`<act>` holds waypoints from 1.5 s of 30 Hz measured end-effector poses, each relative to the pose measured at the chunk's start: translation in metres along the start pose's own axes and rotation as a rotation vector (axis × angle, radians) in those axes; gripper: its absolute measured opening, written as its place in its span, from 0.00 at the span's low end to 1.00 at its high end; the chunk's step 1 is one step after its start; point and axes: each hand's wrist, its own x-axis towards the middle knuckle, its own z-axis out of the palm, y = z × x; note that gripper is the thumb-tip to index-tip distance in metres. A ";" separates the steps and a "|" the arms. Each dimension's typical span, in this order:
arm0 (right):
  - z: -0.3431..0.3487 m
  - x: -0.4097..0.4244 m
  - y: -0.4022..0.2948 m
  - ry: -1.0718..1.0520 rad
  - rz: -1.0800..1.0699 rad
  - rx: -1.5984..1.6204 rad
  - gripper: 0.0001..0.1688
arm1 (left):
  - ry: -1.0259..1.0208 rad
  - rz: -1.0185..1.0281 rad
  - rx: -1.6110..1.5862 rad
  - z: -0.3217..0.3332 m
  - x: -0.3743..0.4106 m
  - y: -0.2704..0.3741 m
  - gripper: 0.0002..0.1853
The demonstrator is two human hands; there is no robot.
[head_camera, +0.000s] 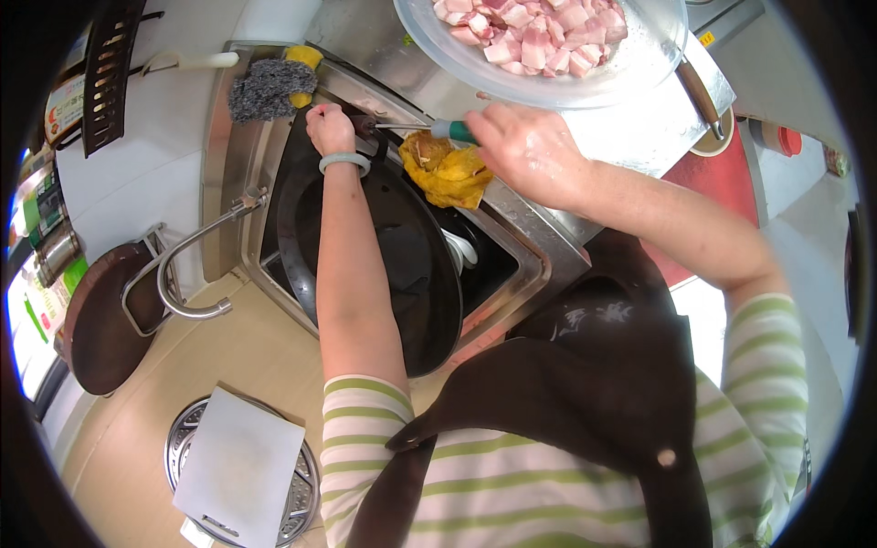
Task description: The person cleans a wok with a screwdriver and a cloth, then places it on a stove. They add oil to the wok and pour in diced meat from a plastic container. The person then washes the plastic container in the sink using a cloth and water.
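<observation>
My right hand (524, 151) holds a screwdriver (452, 130) by its green and grey handle. Its metal shaft points left and meets a dark brown wok handle (363, 125). Closed at the other end of that handle is my left hand (331, 129), with a pale bangle on the wrist; its fingertips are hidden. The black wok (425, 294) rests tilted in the steel sink, partly covered by my left forearm. A crumpled yellow cloth (449, 175) lies on the sink rim beneath the screwdriver.
A glass bowl (425, 48) of cut raw meat stands on the counter beside a brown-handled knife (700, 99). Grey and yellow scrubbers (270, 89) sit at the sink's corner. A curved faucet (195, 312) and a white cutting board (240, 466) are to the left. A white spoon (466, 248) lies in the sink.
</observation>
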 end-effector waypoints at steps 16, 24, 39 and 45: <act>-0.012 0.029 -0.017 -0.330 0.327 0.417 0.25 | 0.029 -0.155 -0.053 0.010 0.009 -0.011 0.15; -0.028 0.042 -0.019 -0.460 1.223 1.548 0.23 | 0.026 -0.111 0.004 0.005 -0.001 -0.001 0.16; -0.001 0.006 -0.004 0.034 -0.034 -0.109 0.13 | 0.016 -0.086 0.065 -0.003 -0.008 0.017 0.16; -0.009 0.012 -0.015 -0.142 -0.220 -0.263 0.21 | 0.016 -0.117 0.064 -0.002 -0.009 0.017 0.16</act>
